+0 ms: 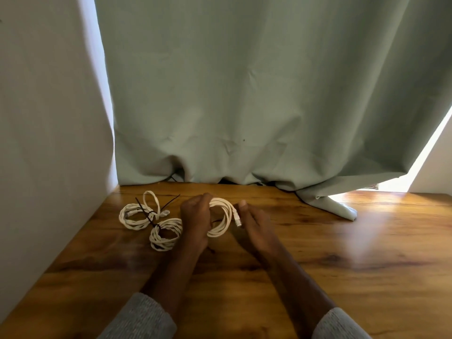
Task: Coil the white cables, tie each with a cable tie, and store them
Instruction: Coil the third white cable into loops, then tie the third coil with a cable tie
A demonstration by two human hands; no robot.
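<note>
1. Sage-green fabric curtain (256,94), hanging in folds behind the work area; its hem bunches on the far edge of the table, and bright daylight enters at its lower right corner.
2. Glossy brown wooden table (342,265), grain visible, bounded on the left by a pale wall (44,118).
3. Grey knitted sleeves (144,319), pushed back on both forearms at the near edge.
4. Left hand (195,218), fingers curled round the left side of a smooth white cable coil (225,216), holding it at the table's centre.
5. Right hand (254,226), apart from the left, fingers fairly straight, lying just beside the coil's clear plug end (237,219); whether it touches the plug cannot be told.
6. Two braided white cable coils (137,216), lying left of the hands, the nearer one (165,234) touching the farther.
7. Thin black cable ties (149,215), fastened on the two braided coils, tails sticking out.
</note>
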